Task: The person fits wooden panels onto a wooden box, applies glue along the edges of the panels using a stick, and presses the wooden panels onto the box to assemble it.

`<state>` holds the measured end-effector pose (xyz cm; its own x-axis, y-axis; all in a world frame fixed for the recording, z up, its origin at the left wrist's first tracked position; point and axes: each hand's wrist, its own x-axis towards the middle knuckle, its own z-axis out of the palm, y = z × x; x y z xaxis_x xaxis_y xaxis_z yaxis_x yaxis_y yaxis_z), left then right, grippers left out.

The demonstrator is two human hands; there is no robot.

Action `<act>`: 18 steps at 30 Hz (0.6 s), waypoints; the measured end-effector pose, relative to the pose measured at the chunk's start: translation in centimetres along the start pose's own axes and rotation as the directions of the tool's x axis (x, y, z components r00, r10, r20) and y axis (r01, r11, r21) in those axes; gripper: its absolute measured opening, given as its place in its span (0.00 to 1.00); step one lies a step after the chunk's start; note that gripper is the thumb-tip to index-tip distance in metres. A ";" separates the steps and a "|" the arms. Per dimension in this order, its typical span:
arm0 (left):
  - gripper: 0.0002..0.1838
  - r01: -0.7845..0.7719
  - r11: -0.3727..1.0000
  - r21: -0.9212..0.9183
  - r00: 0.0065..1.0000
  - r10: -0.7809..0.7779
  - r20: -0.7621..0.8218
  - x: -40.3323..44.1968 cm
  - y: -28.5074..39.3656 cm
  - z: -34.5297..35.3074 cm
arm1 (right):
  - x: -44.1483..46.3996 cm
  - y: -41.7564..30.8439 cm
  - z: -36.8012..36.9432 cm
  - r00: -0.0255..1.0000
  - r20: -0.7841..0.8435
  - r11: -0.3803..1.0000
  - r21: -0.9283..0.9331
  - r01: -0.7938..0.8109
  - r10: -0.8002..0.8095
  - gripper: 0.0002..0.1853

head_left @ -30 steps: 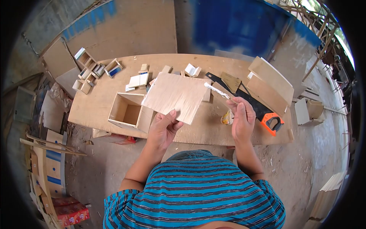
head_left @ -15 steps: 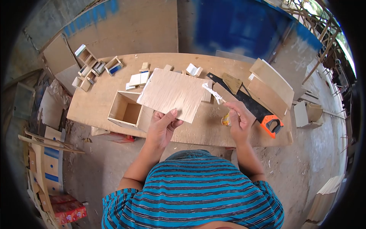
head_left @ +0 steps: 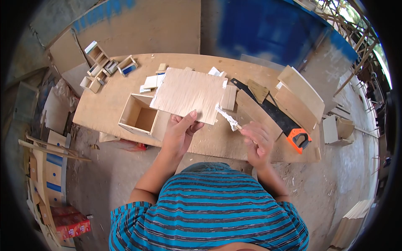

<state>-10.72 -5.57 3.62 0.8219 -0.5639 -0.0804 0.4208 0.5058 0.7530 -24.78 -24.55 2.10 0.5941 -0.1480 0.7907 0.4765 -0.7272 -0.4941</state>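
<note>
A thin, pale wooden panel [head_left: 186, 93] is pinched at its lower edge by my left hand [head_left: 180, 131], thumb on top. White paste shows along its left edge and on part of the right edge. My right hand [head_left: 256, 142] is closed on a small stick [head_left: 228, 119] coated with white paste. The stick's tip is at the panel's lower right edge; whether it touches is hard to tell. Left of the panel, an open wooden box [head_left: 140, 114] rests on the worktable [head_left: 94, 113].
A handsaw [head_left: 298, 139] with an orange handle lies at the table's right, beside curved wooden boards [head_left: 299, 98]. Small wooden assemblies [head_left: 97, 62] stand at the back left. Wood pieces [head_left: 228, 97] lie behind the panel. Another wooden piece [head_left: 337, 127] is off the table's right end.
My right hand has moved down and left, bringing the stick from the panel's upper right corner down along its right edge. The panel has shifted slightly up and left.
</note>
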 end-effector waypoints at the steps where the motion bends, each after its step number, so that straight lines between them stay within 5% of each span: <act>1: 0.04 -0.006 1.000 -0.008 1.000 0.006 0.005 0.1 -0.1 -0.2 | -0.1 -0.1 0.0 1.000 0.010 1.000 -0.013 0.023 -0.023 0.08; 10: 0.06 -0.070 0.996 -0.048 0.998 0.070 -0.001 0.4 0.0 -0.3 | -0.3 -1.3 -0.3 0.997 0.025 0.997 0.027 0.074 -0.074 0.08; 13: 0.08 -0.078 0.997 -0.013 0.997 0.078 -0.005 0.3 -0.1 -0.4 | -0.4 -1.2 -0.6 0.999 0.015 0.993 0.113 -0.037 0.036 0.09; 18: 0.13 -0.065 0.994 0.082 0.998 0.066 -0.004 -0.2 -0.1 -0.1 | -1.1 -1.6 0.4 0.880 -0.049 0.809 0.421 -0.410 0.472 0.13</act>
<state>-10.88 -5.39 3.51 0.8493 -0.5269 -0.0334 0.3334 0.4862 0.8077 -25.93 -23.02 1.89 0.7158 -0.5065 0.4806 0.4144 -0.2459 -0.8763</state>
